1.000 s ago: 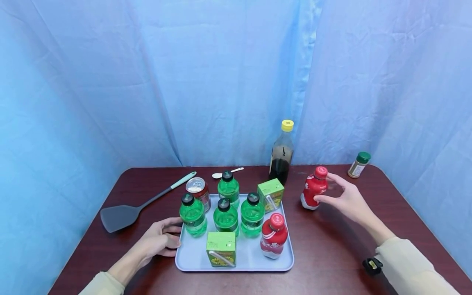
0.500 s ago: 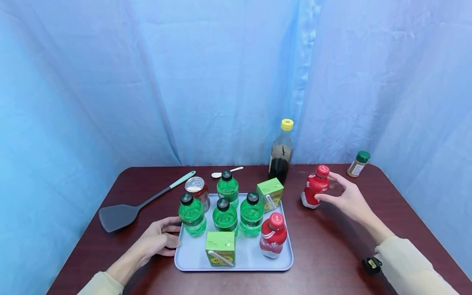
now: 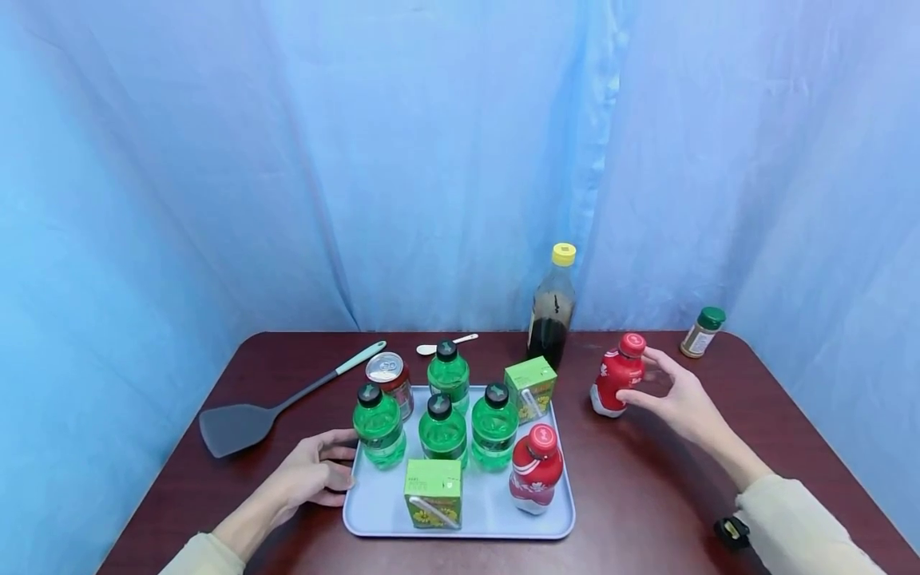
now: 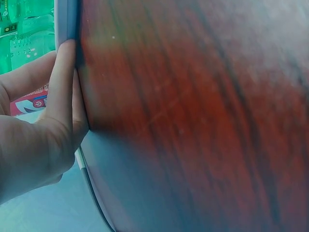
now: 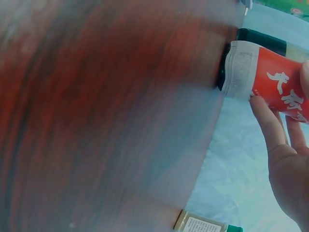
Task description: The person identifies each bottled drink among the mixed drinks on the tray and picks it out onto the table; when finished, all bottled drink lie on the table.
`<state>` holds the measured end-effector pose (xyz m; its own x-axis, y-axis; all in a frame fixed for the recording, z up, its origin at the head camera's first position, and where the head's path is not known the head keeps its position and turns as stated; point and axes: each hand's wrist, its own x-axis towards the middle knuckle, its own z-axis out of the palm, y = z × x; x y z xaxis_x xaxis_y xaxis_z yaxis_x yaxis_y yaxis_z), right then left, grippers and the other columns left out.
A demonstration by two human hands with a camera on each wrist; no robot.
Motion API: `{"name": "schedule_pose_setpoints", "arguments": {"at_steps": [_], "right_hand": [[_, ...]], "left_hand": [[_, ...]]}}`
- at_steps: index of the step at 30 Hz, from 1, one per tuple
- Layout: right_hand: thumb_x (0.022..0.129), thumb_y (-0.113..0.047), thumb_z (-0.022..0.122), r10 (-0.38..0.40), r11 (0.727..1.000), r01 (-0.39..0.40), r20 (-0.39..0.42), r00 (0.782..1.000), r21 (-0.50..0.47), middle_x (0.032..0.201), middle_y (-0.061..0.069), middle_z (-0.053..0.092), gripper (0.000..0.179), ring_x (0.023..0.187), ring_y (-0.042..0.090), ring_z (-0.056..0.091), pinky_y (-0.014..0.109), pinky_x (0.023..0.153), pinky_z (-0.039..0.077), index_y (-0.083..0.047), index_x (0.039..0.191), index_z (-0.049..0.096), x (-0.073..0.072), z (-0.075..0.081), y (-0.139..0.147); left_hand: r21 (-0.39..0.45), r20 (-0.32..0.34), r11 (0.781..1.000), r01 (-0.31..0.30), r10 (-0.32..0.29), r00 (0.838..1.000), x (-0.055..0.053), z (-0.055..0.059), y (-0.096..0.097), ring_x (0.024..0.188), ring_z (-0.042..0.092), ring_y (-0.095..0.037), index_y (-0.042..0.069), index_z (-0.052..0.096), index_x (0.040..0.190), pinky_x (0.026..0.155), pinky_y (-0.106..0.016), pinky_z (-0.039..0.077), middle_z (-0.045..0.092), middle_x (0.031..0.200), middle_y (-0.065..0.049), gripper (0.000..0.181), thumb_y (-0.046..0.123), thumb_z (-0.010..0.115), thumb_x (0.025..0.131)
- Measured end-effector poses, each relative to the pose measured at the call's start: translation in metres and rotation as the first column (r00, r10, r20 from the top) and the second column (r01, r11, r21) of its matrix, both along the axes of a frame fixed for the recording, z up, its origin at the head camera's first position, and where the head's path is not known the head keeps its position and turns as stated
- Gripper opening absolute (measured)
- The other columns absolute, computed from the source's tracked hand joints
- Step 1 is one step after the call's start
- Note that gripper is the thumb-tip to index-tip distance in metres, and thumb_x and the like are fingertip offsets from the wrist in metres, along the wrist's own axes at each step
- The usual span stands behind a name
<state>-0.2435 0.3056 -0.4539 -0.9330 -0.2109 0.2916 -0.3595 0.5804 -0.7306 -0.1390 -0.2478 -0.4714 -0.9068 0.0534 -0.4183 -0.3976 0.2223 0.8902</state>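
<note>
My left hand (image 3: 316,473) lies against the left rim of a pale blue tray (image 3: 496,523), its extended fingertips touching the tray's side in the left wrist view. Several green drink bottles (image 3: 381,435) with black caps stand on the tray, with two green juice cartons (image 3: 434,495) and a red bottle (image 3: 535,479). To the tray's right, my right hand (image 3: 679,399) holds a second red bottle (image 3: 620,379) between thumb and fingers. That bottle leans slightly toward the hand, its white base at the table; contact with the tabletop is unclear.
A grey spatula (image 3: 240,427) lies at the left. A red can (image 3: 398,391) stands behind the left green bottle; whether it is on the tray is unclear. At the back are a white spoon (image 3: 446,345), a yellow-capped dark sauce bottle (image 3: 552,319) and a spice jar (image 3: 700,335).
The whole head view has shifted slightly downward. The red bottle in my right hand tips marginally rightward; both hands otherwise keep their places.
</note>
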Motion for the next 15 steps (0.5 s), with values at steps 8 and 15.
{"name": "schedule_pose_setpoints", "arguments": {"at_steps": [8,15], "right_hand": [[0.085,-0.021,0.084,0.024,1.0,-0.025,-0.002,1.0,-0.007,0.131,0.018,0.06,0.077,0.102,-0.007,0.058,0.017,0.077,0.055,-0.009,0.15,0.045,-0.0035,0.0039,0.0035],[0.086,-0.022,0.083,0.04,0.999,-0.039,0.026,0.999,-0.014,0.134,0.016,0.058,0.077,0.11,0.007,0.06,0.019,0.079,0.056,-0.01,0.15,0.043,-0.0008,0.0028,0.0014]], "left_hand": [[0.015,-0.009,1.0,0.007,-0.007,1.0,-0.0006,-0.0015,0.0022,0.092,0.066,-0.026,0.001,0.045,0.149,0.068,-0.047,0.06,0.062,0.125,-0.019,0.078,-0.012,0.07,0.077],[-0.011,0.008,1.0,-0.011,0.011,1.0,0.0006,0.0016,0.0036,0.092,0.066,-0.026,0.001,0.047,0.148,0.067,-0.047,0.06,0.063,0.124,-0.018,0.077,-0.013,0.069,0.076]]}}
